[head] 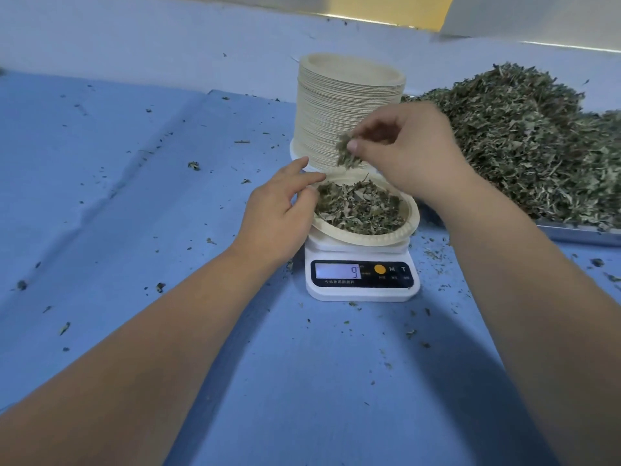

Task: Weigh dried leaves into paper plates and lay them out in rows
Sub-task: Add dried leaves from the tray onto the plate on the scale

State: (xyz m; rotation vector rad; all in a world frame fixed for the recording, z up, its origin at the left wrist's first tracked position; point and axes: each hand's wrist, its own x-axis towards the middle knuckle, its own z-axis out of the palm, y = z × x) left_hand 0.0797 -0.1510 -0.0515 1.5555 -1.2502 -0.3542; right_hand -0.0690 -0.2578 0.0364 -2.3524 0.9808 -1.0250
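Weighing, mid-table: leaves (pixel 346 154) pinched in right hand (pixel 408 153) over plate (pixel 369 241) on scale (pixel 363 293), left hand (pixel 279 210) loose at rim. Next, probably sprinkle sparingly, watching display (pixel 337 271).

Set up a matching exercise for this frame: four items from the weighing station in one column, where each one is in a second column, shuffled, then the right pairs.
Items
1. leaf-filled plate
2. plate stack
3. loose leaf pile
4. pinch of leaves

Places
A. standing behind the scale
B. pinched by the right hand
C. heaped on the metal tray at the right
D. sitting on the scale

Pairs: 1-D, 2-A, 3-C, 4-B
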